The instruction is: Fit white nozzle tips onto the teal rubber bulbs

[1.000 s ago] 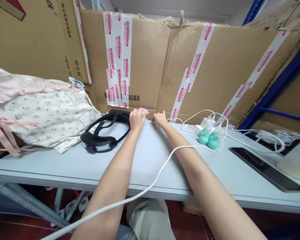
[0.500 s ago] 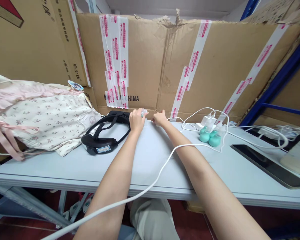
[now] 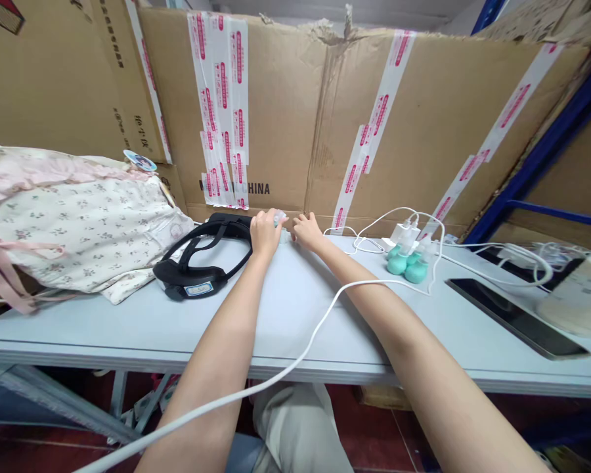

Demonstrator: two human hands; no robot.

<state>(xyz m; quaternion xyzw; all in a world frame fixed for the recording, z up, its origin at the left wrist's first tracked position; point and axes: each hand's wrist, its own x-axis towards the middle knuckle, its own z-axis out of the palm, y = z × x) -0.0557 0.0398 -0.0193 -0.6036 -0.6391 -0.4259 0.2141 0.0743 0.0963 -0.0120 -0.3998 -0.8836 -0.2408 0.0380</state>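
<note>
My left hand (image 3: 264, 235) is closed around a small clear piece with a bit of teal (image 3: 278, 219), at the back of the table by the cardboard. My fingers cover most of it. Just to its right, my right hand (image 3: 307, 232) reaches down to the tabletop with curled fingers; whatever they hold is hidden. A pale, see-through item (image 3: 284, 236) lies between the hands, too small to name. Left of my left hand rests a black headset with a strap (image 3: 190, 279). Several round teal bulbs with clear tops (image 3: 406, 264) stand together to the right.
A white cable (image 3: 320, 332) crosses over my right forearm and in front of my left. White chargers (image 3: 404, 234), a black phone (image 3: 517, 318) and a pale roll (image 3: 581, 295) lie right. A floral cloth bag (image 3: 93, 223) sits left. Cardboard (image 3: 285, 118) walls the back of the table (image 3: 295, 309).
The view has shifted slightly. My right hand's fingers have moved a little toward the left hand and bent differently. My left hand still grips the small piece.
</note>
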